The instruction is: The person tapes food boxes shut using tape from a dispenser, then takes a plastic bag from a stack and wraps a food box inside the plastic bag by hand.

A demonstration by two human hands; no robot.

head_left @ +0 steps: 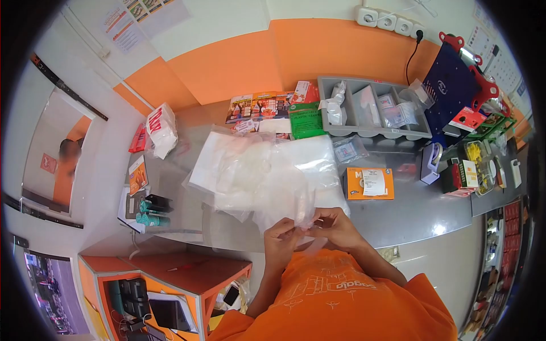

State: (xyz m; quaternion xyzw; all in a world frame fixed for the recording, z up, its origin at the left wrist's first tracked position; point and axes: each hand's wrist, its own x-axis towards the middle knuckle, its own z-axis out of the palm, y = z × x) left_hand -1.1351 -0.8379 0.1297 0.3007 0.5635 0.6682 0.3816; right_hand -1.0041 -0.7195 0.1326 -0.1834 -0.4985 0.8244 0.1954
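Note:
Close in front of the orange shirt, my left hand and my right hand meet with their fingers pinched together. Between them is a small clear plastic bag, its upper part standing above the fingertips. Whether anything is inside it, I cannot tell. Just beyond the hands, a wide spread of clear plastic bags covers the middle of the steel table. An orange box with a white label lies to the right of these bags, and a small clear packet is behind it.
A grey divided tray holding packets stands at the back, beside a green plastic-glove box. A white tissue pack sits back left. Teal tape dispensers are near the left edge, a purple-and-white dispenser at right.

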